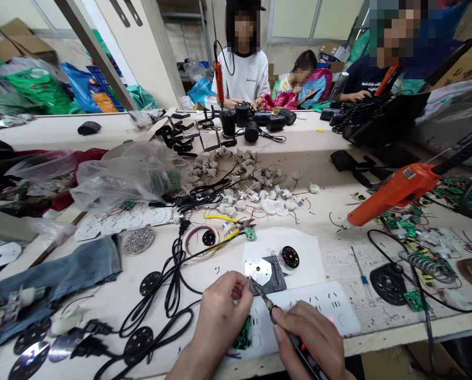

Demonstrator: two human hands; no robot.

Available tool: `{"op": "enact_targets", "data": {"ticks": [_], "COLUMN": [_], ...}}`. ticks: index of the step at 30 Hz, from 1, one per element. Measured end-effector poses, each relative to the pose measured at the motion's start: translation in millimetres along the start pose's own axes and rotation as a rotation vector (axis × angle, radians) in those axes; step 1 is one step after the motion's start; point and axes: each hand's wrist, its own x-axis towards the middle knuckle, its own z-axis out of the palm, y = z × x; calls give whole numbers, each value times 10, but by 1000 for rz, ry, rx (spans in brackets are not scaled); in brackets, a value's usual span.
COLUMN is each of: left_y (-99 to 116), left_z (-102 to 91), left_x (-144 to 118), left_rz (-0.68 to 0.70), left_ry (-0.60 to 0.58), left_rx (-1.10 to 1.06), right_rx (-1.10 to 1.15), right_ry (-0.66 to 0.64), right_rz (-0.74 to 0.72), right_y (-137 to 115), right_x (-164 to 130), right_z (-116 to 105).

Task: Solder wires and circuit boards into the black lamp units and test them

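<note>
a person's right hand (314, 336) closed around a soldering iron (271, 305) above a white power strip (346, 311), its tip just beside the left hand (223, 302), whose thumb and fingers pinched together; what they held could not be made out. beyond lay a silver plate (258, 271) on a dark block (277, 275). farther off were an orange power tool (394, 192), small white parts (274, 195) and a co-worker (246, 74).

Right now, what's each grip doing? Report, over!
Right grip: holding soldering iron. Left grip: pinched near iron's tip, contents unclear. Power strip under the iron.
</note>
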Motion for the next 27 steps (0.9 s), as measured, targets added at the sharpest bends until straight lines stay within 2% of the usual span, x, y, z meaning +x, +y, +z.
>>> {"op": "enact_targets", "data": {"ticks": [3,8,13,18,23,27], "left_y": [-4,-15,-22,-22,-25,2], "left_z": [1,1,2,10,-29,-130], "left_x": [-5,-10,-12,-24,-42,105], "left_rz": [-4,-11,-16,-13,85,209], "left_ry": [-12,-22,-36,-46,2,80], "left_rx": [1,16,24,20,73,220], "right_rx": [20,-3,-82,-122,-103,-184], "right_ry": [22,147,148,167,174,100], "right_rz": [38,131,156,173,183,114], "right_y": [-31,-114,-164,-163,-88,-26], "right_x": [13,38,34,12,-39,-70], "right_z": [-4,-87,-209,-235,-352,-553]}}
